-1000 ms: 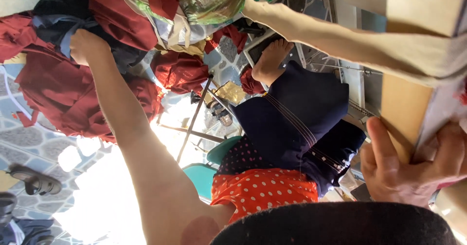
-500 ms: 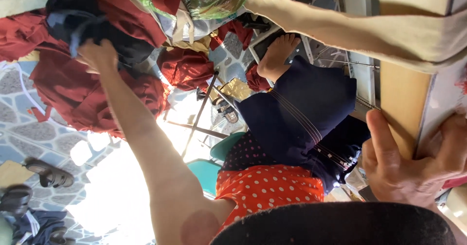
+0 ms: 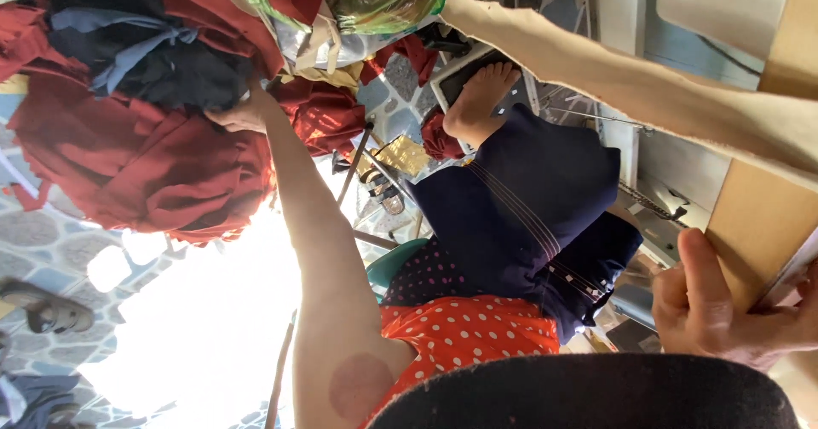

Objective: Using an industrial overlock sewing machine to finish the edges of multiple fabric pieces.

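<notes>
Maroon cloth pile [image 3: 145,165] surrounds the left hand [image 3: 243,114] pinching dark fabric [image 3: 170,75]; right hand [image 3: 724,310] grips the wooden table edge [image 3: 754,224].

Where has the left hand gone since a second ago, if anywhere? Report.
Yes. The left hand moved rightward across the red cloth pile, toward the foot, which stayed put.

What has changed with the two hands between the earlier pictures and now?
The left hand moved rightward in the picture along the pile of dark red cloth; it now rests against the dark blue bundle, its grip unclear. The right hand sits a little lower in the picture. It stayed gripping the edge of the wooden table, and the bare foot stayed on the pedal.
</notes>
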